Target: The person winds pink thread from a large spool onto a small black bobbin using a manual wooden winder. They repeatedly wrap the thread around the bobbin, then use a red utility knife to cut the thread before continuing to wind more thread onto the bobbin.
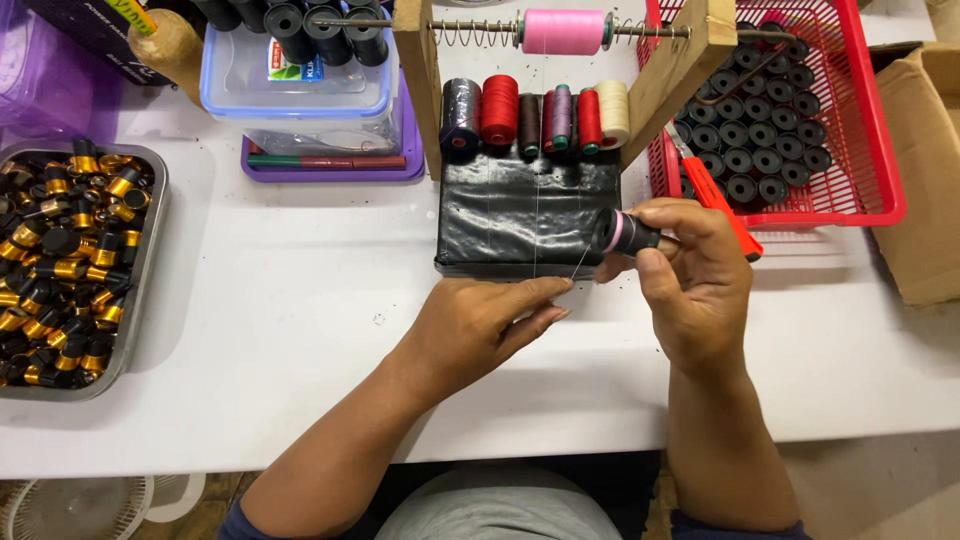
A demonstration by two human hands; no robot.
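Pink thread spool (564,31), red basket (872,130), black bobbin (622,233) with pink band, white table (300,300)

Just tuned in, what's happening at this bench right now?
A person is winding pink thread onto a small black bobbin, held in the right hand. The left hand pinches the thread just below it, and a strand runs up to the pink spool on the wooden rack. A red basket of black bobbins sits at right, a metal tray of gold and black parts at left.

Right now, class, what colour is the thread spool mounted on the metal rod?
Pink: the thread spool on the metal rod, seen in the head view.
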